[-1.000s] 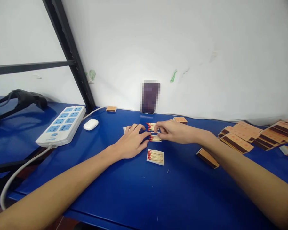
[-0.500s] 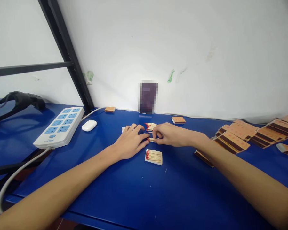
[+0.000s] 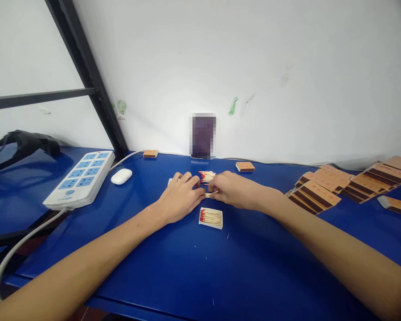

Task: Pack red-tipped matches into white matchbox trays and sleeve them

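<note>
My left hand [image 3: 178, 196] lies on the blue table [image 3: 173, 263], fingers curled with the tips against a small bundle of loose matches [image 3: 210, 194]. From the right, my right hand [image 3: 232, 189] pinches the same bundle. A second heap of red-tipped matches [image 3: 206, 176] lies just behind the two hands. An open white tray of matches [image 3: 210, 217] sits just in front of them. A white edge of something peeks out behind my left hand.
A white power strip [image 3: 81, 177] with its grey cable and a white earbud case [image 3: 121, 176] lie at the left. Two single matchboxes [image 3: 245, 166] sit by the wall beside a blurred dark object [image 3: 203, 135]. Stacks of matchbox sleeves [image 3: 324, 189] fill the right side.
My right hand has closed in on the small bundle of matches, covering most of it, and both hands sit closer together. The view has shifted slightly.
</note>
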Available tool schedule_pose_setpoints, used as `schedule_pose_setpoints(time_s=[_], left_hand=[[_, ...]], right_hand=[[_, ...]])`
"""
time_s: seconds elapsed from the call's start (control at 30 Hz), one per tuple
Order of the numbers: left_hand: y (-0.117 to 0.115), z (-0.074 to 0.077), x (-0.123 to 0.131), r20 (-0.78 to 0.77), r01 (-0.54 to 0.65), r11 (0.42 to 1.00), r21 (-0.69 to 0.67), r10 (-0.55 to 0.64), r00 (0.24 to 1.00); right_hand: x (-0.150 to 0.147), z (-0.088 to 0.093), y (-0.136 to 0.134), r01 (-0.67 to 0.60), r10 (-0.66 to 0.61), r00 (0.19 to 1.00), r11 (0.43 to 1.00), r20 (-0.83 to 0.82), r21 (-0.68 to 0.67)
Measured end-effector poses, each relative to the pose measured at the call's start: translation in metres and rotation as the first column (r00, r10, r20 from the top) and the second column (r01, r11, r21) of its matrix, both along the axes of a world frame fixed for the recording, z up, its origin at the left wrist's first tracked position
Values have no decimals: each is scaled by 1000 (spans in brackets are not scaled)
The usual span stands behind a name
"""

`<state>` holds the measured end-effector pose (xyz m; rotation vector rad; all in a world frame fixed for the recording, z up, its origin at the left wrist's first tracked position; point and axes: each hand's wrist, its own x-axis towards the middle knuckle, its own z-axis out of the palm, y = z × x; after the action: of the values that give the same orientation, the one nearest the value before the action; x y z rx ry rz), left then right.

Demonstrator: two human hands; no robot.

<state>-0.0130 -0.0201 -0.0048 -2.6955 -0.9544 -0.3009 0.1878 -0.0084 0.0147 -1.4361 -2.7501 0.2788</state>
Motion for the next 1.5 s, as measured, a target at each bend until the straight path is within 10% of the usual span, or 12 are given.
schedule_pose_setpoints(time_s=[1.23, 1.5], left_hand=[[3, 2, 3, 7, -14, 996, -85, 15, 1000], [-8, 15, -3, 57, 54, 995, -80, -49, 997]], right_hand=[[-16, -9, -4, -29, 29, 1000, 997, 11, 66], [-15, 21, -23, 25, -27, 998, 999, -55, -37]])
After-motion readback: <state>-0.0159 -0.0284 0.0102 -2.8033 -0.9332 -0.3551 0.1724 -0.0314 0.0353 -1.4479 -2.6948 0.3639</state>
